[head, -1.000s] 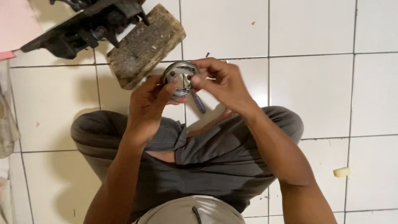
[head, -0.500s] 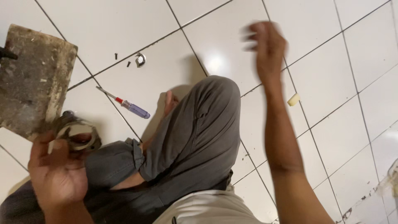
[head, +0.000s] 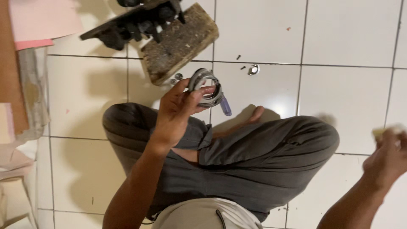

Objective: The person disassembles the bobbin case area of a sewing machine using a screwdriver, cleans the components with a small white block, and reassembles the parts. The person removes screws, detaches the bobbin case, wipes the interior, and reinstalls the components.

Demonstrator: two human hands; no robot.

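Two bare hands work above a white tiled floor (head: pixel 347 38), where a person sits cross-legged in grey trousers (head: pixel 263 157). The left hand (head: pixel 178 110) pinches a round, ring-shaped grey metal part (head: pixel 206 87) between thumb and fingertips, holding it up over the left knee, just in front of a worn, rough wooden block (head: pixel 180 42). The purple handle of a tool (head: pixel 226 106) pokes out from behind the ring. The right hand (head: pixel 388 159), blurred at the frame's right edge, is curled about a small pale object (head: pixel 386 131); whether it grips it firmly cannot be told. A small shiny metal nut (head: pixel 253 69) lies on the tiles beyond the ring, with dark specks beside it. A black metal assembly (head: pixel 135 21) rests on the block's far end.
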